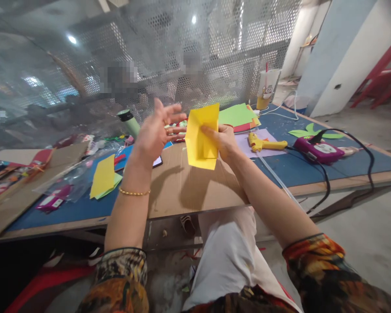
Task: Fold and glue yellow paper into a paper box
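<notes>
A folded yellow paper piece is held up over the brown cardboard sheet at the table's front. My right hand grips its right side, thumb lying on the inner face and the other fingers hidden behind. To the left of the paper, my left hand is raised with its fingers spread and nothing in them. Its fingertips come close to the paper's left edge; I cannot tell whether they touch. Part of a phone shows on the table just behind the left wrist.
Right of the cardboard, a yellow glue gun lies on lilac paper. A purple power strip with black cable sits farther right. Green sheets and a drink cup stand behind. At left are yellow paper and a green bottle.
</notes>
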Demonstrator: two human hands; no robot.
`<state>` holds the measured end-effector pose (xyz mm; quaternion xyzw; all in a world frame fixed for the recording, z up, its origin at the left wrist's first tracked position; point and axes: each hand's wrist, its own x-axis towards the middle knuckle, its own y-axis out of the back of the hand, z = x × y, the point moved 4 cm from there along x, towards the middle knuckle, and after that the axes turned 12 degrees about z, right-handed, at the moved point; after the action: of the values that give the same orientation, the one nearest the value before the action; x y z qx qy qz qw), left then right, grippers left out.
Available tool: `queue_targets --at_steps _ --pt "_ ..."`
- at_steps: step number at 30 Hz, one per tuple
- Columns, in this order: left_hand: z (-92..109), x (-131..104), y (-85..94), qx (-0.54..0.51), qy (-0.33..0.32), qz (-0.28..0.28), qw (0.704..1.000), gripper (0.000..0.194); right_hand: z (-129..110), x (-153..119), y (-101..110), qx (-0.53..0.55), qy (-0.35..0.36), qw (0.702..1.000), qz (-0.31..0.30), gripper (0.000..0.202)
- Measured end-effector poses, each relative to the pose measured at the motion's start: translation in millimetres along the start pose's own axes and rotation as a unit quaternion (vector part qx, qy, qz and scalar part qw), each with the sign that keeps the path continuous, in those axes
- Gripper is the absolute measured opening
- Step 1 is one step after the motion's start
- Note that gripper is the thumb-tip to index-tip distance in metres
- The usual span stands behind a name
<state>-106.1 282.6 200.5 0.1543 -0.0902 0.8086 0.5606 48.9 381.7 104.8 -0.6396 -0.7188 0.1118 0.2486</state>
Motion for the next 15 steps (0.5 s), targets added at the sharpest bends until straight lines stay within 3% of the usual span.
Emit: queue_targets --at_steps 2,3,5,7,8,11,15 --pt "-32 -4 0.1 0.020 0.001 0.007 1.000 0.034 3 5 2 0.043 -0.002 0.999 0.032 0.040" --pt "-51 -9 -5.4 0.048 0.036 -0.026 0.998 0.034 4 8 3 0.060 -0.001 0.997 0.053 0.040" --pt "-84 -26 -19.8 0.048 0.116 -0.066 0.990 0.043 7 12 5 0.085 0.009 0.992 0.093 0.042" --pt "-100 -43 -38.3 0.025 0.132 -0.072 0.988 0.054 10 15 7 0.098 0.022 0.987 0.127 0.043" --pt "-104 -50 -46.0 -0.006 0.131 -0.031 0.991 0.052 12 16 8 0.103 0.027 0.984 0.143 0.043" --pt "-107 -63 -75.4 -0.050 0.109 0.021 0.993 0.045 16 15 8 0.114 0.029 0.977 0.179 0.044" --pt "-111 -57 -99.1 -0.151 0.116 0.145 0.971 0.042 18 10 3 0.135 0.026 0.972 0.192 0.051"
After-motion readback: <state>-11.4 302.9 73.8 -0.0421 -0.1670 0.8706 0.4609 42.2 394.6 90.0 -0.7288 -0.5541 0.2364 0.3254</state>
